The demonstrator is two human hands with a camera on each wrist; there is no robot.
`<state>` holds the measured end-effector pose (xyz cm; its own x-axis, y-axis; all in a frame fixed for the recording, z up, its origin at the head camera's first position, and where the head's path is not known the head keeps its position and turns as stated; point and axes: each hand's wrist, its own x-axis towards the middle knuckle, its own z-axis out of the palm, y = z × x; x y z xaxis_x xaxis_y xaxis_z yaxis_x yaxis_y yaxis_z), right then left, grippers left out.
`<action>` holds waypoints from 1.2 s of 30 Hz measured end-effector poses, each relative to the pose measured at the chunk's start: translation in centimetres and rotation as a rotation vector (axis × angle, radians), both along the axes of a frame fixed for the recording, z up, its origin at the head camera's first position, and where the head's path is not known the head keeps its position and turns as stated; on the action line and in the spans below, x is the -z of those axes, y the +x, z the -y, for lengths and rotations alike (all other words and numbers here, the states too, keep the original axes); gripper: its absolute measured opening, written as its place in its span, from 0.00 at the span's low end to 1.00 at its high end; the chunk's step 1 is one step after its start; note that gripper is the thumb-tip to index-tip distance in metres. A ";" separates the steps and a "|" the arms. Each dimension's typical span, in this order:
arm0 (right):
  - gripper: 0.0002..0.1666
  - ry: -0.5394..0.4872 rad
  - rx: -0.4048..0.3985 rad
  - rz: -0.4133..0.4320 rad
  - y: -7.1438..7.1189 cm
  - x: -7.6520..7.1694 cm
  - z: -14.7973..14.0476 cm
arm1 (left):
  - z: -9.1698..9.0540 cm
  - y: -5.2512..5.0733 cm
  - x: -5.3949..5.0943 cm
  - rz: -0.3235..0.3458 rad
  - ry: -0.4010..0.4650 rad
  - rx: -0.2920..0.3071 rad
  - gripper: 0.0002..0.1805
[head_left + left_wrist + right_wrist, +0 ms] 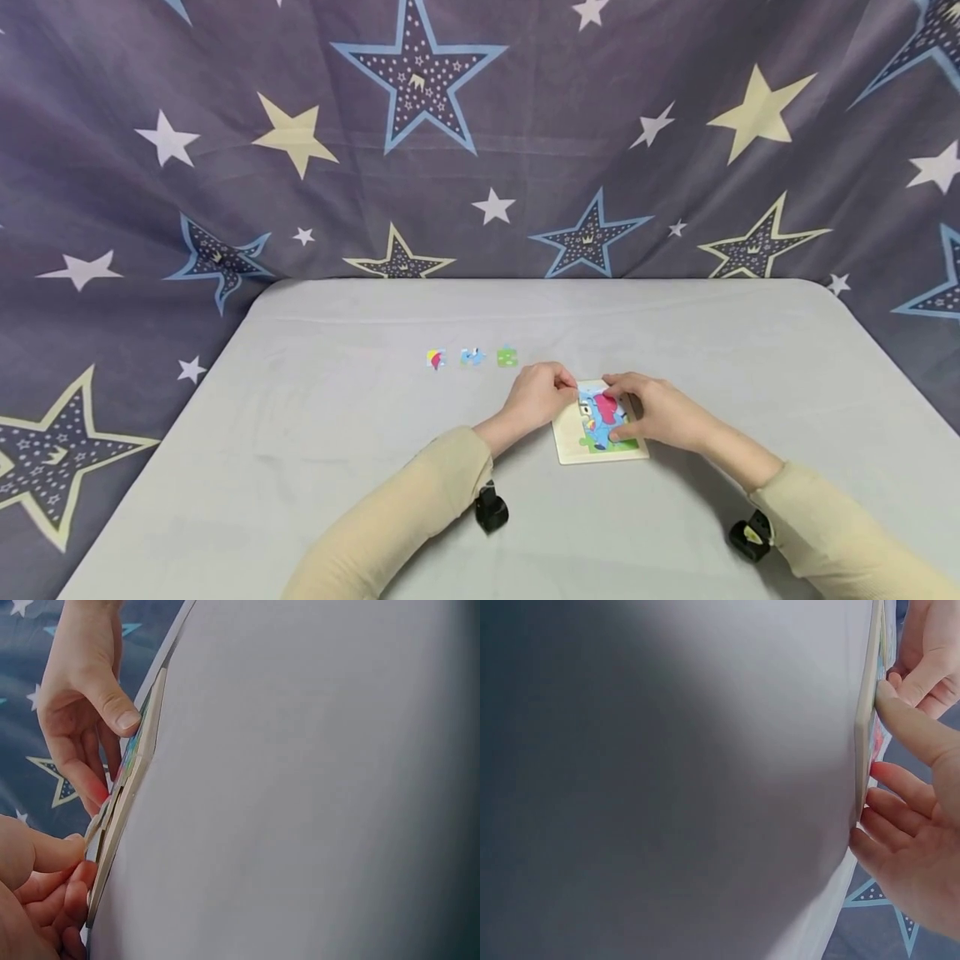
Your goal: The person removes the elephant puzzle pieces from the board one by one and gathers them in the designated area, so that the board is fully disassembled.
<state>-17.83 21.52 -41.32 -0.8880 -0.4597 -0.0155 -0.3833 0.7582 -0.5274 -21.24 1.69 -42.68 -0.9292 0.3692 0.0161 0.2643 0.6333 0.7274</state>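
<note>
A wooden puzzle board [567, 446] lies on the table, with joined pieces [596, 425] in blue, red and green inside its pale frame. At the board's upper left, my left hand [536, 393] pinches a thin puzzle piece [92, 827] between thumb and fingers; its picture is mostly hidden. My right hand [663, 412] rests on the board's right side. Its thumb [900, 712] touches the near part of the picture, and its other fingers spread toward the far edge. In the left wrist view, the pinched piece tilts slightly above the board.
Three loose puzzle pieces lie in a row beyond my left hand: a yellow and red one [436, 359], a blue one [472, 357] and a green one [507, 357]. The table [300, 467] has a grey cloth. A star-patterned curtain [525, 125] hangs behind it.
</note>
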 end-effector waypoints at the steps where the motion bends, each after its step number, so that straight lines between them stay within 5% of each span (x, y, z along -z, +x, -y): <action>1: 0.34 0.001 -0.002 -0.002 0.0 0.0 0.0 | 0.0 0.0 0.0 0.000 0.002 0.002 0.03; 24: 0.37 0.007 -0.024 -0.037 -0.1 0.0 -0.1 | 0.1 -0.2 0.0 0.075 0.114 -0.065 0.07; 36: 0.36 0.019 -0.023 -0.012 -0.1 -0.1 -0.1 | 1.6 -0.2 -0.3 0.088 0.154 -0.057 0.11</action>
